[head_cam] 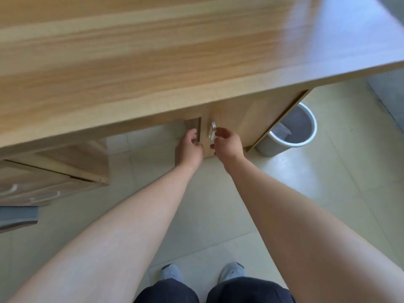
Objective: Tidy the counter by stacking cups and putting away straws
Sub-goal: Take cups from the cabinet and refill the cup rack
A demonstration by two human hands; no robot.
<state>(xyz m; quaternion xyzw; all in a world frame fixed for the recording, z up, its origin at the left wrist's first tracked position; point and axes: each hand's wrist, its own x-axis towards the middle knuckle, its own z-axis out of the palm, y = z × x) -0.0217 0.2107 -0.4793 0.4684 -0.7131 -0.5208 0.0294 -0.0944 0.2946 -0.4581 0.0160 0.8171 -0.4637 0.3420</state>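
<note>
While both arms reach down toward the cupboard under the counter (153, 51), no cups or straws show anywhere in frame — counter top visible is bare wood, so task's things can't be located from this view.

Far left, lower frame: drawer unit (43, 182) w/ pale handles, well apart from the hands.

Centre: left hand (189, 147) at the cabinet's left edge, fingers curled round the side of the cupboard door (229, 119), or the panel edge next to it — blur, can't tell which. Just right of it, metal handle (212, 130) on the door. Right hand (227, 143) just beside that handle, fingers loosely spread & bent, holding nothing; touching it or not — can't tell.

Right of centre: grey bin (290, 132) w/ white rim on the floor, beside the cabinet's right end.

Judgement: step looks like working the cupboard door, prob. storage for the put-away part. Next move needs a firm grip on handle, then a clean swing.
</note>
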